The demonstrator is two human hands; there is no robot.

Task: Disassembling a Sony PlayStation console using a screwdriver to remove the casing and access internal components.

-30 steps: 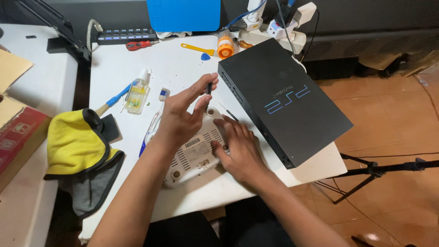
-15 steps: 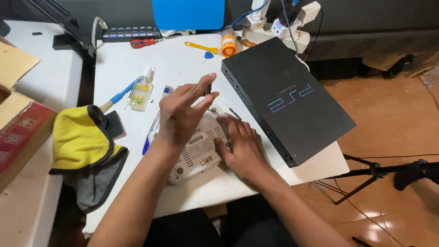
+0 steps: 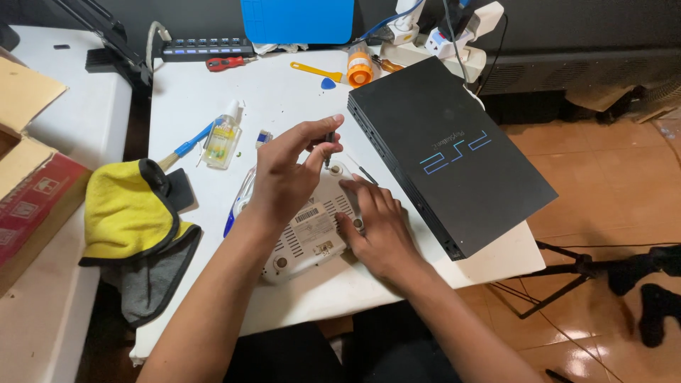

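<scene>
Lower now than before, our left hand [image 3: 287, 174] pinches a screwdriver [image 3: 328, 145] upright over the white router [image 3: 308, 227] while our right hand [image 3: 376, 227] presses it flat, fingers spread

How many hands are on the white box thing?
2. The left hand holds a small screwdriver upright over the white router; the right hand presses its right edge.

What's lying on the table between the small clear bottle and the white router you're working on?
In the head view, a small blue-and-white piece lies between the clear bottle and the white router; a blue-handled tool runs along the router's left edge. The rest is bare table.
</scene>
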